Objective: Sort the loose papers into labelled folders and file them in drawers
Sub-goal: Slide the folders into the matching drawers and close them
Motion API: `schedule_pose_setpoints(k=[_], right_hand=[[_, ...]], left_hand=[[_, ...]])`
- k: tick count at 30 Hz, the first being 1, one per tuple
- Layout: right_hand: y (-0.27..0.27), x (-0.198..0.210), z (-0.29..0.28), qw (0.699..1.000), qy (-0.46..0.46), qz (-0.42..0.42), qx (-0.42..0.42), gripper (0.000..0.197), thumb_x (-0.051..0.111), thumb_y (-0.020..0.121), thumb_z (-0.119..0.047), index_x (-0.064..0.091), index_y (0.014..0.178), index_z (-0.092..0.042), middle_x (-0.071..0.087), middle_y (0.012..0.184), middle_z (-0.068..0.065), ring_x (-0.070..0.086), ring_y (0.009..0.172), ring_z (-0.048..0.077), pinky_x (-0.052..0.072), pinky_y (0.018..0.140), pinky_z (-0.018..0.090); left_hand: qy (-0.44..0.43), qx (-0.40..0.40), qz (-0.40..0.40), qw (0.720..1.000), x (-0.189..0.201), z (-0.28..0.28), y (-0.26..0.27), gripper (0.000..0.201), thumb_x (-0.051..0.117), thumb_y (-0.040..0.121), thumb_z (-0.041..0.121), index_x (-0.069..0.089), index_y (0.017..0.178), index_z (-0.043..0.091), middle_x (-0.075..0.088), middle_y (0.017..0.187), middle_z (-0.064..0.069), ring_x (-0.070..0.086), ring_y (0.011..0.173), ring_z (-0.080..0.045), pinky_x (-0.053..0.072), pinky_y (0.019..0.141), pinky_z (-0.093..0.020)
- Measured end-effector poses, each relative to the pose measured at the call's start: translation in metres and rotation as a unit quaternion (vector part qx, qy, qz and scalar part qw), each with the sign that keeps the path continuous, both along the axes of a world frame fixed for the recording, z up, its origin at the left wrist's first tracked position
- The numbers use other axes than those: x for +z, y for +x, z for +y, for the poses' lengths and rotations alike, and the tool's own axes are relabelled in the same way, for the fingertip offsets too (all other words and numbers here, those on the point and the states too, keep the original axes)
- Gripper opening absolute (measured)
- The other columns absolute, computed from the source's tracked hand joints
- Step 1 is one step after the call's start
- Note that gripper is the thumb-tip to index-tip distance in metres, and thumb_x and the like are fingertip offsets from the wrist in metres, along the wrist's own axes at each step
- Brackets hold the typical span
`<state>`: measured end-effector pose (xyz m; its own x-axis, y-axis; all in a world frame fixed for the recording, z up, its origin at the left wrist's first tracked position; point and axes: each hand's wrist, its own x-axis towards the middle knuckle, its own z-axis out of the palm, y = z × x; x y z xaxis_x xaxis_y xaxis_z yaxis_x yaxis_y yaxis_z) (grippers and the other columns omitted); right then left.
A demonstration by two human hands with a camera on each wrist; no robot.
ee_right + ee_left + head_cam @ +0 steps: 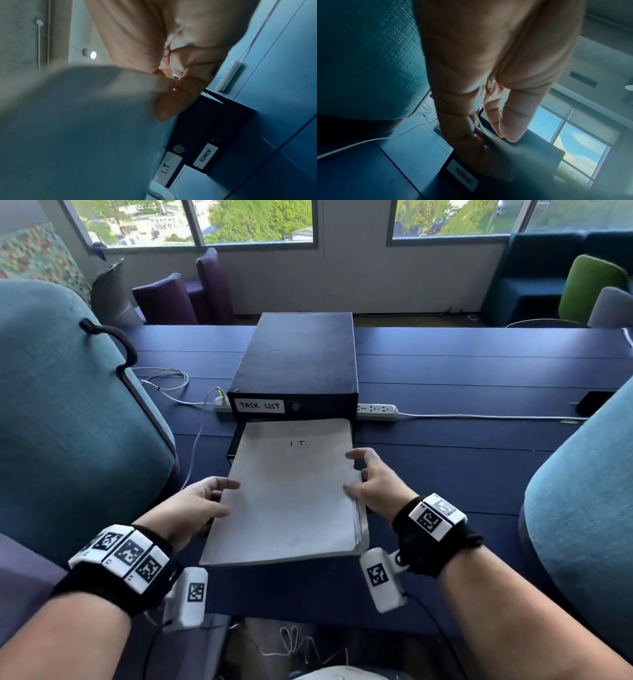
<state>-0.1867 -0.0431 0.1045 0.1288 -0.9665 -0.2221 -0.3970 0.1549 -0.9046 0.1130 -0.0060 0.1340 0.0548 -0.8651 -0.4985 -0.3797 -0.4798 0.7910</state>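
Observation:
A cream folder [291, 491] marked "I T." lies tilted over the near edge of the blue table [462, 440]. Its far end reaches the pulled-out drawer [235, 441] of a black drawer unit [298, 357]. The unit's top drawer carries a "TASK LIST" label [260, 405]. My left hand [209, 501] grips the folder's left edge, thumb on top. At the right edge my right hand [370, 481] pinches it, thumb on top and forefinger stretched forward. In the right wrist view the folder [85, 121] fills the left, with drawer labels "I.T" [169, 167] and "ADMIN" [205, 155] beyond it.
A white power strip [376, 410] and loose white cables [164, 385] lie on the table beside the unit. Teal chair backs stand close on the left [68, 405] and right [582, 491]. A dark phone [594, 402] rests at the far right.

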Motion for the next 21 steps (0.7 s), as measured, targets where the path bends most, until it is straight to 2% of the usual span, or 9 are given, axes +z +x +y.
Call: schedule_pose_setpoints(k=[2, 4, 6, 8, 13, 16, 18, 19, 21], right_hand=[[0.001, 0.007, -0.005, 1.0, 0.003, -0.008, -0.018, 0.03, 0.064, 0.078, -0.007, 0.062, 0.101, -0.026, 0.062, 0.077, 0.006, 0.055, 0.069, 0.021, 0.049, 0.064, 0.033], [0.004, 0.012, -0.009, 0.999, 0.02, -0.033, -0.025, 0.021, 0.064, 0.081, 0.0, 0.067, 0.089, -0.02, 0.059, 0.069, 0.001, 0.053, 0.069, 0.021, 0.046, 0.066, 0.033], [0.007, 0.013, -0.011, 0.997, 0.039, -0.059, -0.031, 0.018, 0.064, 0.081, 0.002, 0.068, 0.084, -0.015, 0.06, 0.071, 0.003, 0.052, 0.071, 0.023, 0.045, 0.069, 0.035], [0.009, 0.015, -0.012, 0.994, 0.055, -0.077, -0.046, 0.016, 0.064, 0.08, 0.003, 0.069, 0.081, -0.013, 0.063, 0.073, 0.008, 0.053, 0.072, 0.024, 0.045, 0.07, 0.037], [0.013, 0.013, -0.019, 0.989, 0.063, -0.11, -0.075, 0.016, 0.061, 0.08, 0.004, 0.069, 0.079, -0.009, 0.065, 0.082, 0.016, 0.055, 0.076, 0.025, 0.048, 0.074, 0.04], [0.018, 0.008, -0.028, 0.99, 0.025, -0.093, -0.104, 0.011, 0.065, 0.083, -0.004, 0.066, 0.081, -0.014, 0.066, 0.081, 0.007, 0.058, 0.075, 0.022, 0.052, 0.079, 0.043], [0.019, 0.004, -0.032, 0.991, -0.006, -0.067, -0.115, 0.004, 0.066, 0.087, -0.012, 0.065, 0.085, -0.015, 0.063, 0.076, -0.002, 0.058, 0.068, 0.015, 0.05, 0.075, 0.036], [0.019, 0.005, -0.031, 0.992, -0.021, -0.047, -0.117, 0.001, 0.066, 0.088, -0.015, 0.065, 0.087, -0.015, 0.063, 0.076, -0.004, 0.057, 0.066, 0.011, 0.048, 0.074, 0.032], [0.016, 0.004, -0.031, 0.991, -0.036, -0.027, -0.124, 0.009, 0.067, 0.088, -0.017, 0.067, 0.094, -0.01, 0.065, 0.082, -0.001, 0.057, 0.067, 0.01, 0.05, 0.072, 0.027]], left_hand=[[0.006, -0.002, 0.009, 1.0, 0.005, -0.004, 0.006, 0.04, 0.048, 0.09, -0.015, 0.061, 0.114, 0.013, 0.059, 0.085, -0.005, 0.056, 0.046, -0.004, 0.043, 0.039, -0.016], [0.012, 0.004, 0.029, 0.999, 0.009, -0.01, 0.012, 0.038, 0.049, 0.088, -0.016, 0.065, 0.11, 0.011, 0.06, 0.084, -0.011, 0.054, 0.046, -0.012, 0.042, 0.039, -0.017], [0.014, 0.01, 0.041, 0.999, 0.011, -0.015, 0.018, 0.036, 0.051, 0.086, -0.015, 0.068, 0.11, 0.006, 0.061, 0.086, -0.019, 0.052, 0.053, -0.019, 0.044, 0.043, -0.019], [0.017, 0.024, 0.051, 0.998, 0.016, -0.018, 0.019, 0.032, 0.049, 0.087, -0.015, 0.069, 0.105, 0.003, 0.066, 0.081, -0.021, 0.057, 0.049, -0.021, 0.048, 0.043, -0.021], [0.008, 0.025, 0.055, 0.998, 0.023, -0.03, 0.019, 0.027, 0.05, 0.089, -0.014, 0.069, 0.099, 0.002, 0.064, 0.064, -0.014, 0.053, 0.036, -0.012, 0.044, 0.036, -0.016], [-0.01, 0.029, 0.033, 0.999, 0.018, -0.044, 0.018, 0.024, 0.054, 0.087, -0.013, 0.069, 0.099, 0.002, 0.055, 0.054, -0.006, 0.042, 0.032, -0.007, 0.033, 0.034, -0.012], [-0.009, 0.018, 0.04, 0.999, 0.013, -0.051, 0.02, 0.028, 0.07, 0.073, -0.006, 0.072, 0.097, 0.009, 0.051, 0.069, -0.007, 0.038, 0.046, -0.011, 0.029, 0.044, -0.017], [-0.007, 0.009, 0.048, 0.999, 0.012, -0.052, 0.021, 0.036, 0.076, 0.061, 0.001, 0.074, 0.094, 0.012, 0.053, 0.081, -0.01, 0.038, 0.061, -0.013, 0.027, 0.053, -0.022], [-0.01, -0.01, 0.059, 0.998, 0.009, -0.054, 0.024, 0.054, 0.084, 0.041, 0.01, 0.075, 0.094, 0.018, 0.06, 0.097, -0.012, 0.039, 0.086, -0.021, 0.029, 0.064, -0.028]])
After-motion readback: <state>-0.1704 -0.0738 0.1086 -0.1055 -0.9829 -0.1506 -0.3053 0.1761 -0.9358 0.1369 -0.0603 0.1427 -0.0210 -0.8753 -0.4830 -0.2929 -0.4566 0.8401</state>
